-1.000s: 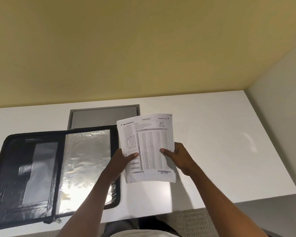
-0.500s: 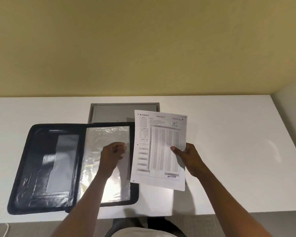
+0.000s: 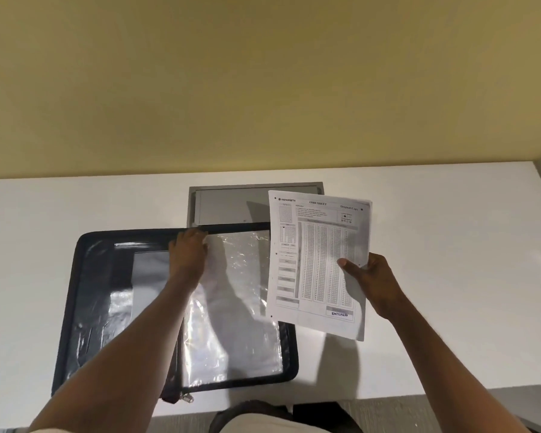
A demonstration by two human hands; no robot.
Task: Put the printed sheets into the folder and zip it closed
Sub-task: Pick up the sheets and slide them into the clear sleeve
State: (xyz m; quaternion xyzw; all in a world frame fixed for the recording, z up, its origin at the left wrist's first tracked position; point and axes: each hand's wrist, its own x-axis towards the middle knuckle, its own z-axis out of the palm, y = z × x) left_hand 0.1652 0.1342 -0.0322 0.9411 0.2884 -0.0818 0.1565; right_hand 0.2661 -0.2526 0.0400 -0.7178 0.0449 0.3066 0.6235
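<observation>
Within approx. a sec the left hand (image 3: 188, 251) was taken off the white printed sheets (image 3: 317, 264) & laid fingers-curled on the black zip folder's (image 3: 85, 295) clear sleeve top, sheets left pinched by the right hand (image 3: 369, 284) above the white desk (image 3: 450, 276), so insertion looked imminent.

The sheets (image 3: 319, 264) show plenty of print: "VIDYAPEETH" at top left, "OMR SHEET" centred in the header, "Original Copy" at top right, and a boxed "ENTERED" near the bottom right. The grid figures and small lines are too fine to read.
</observation>
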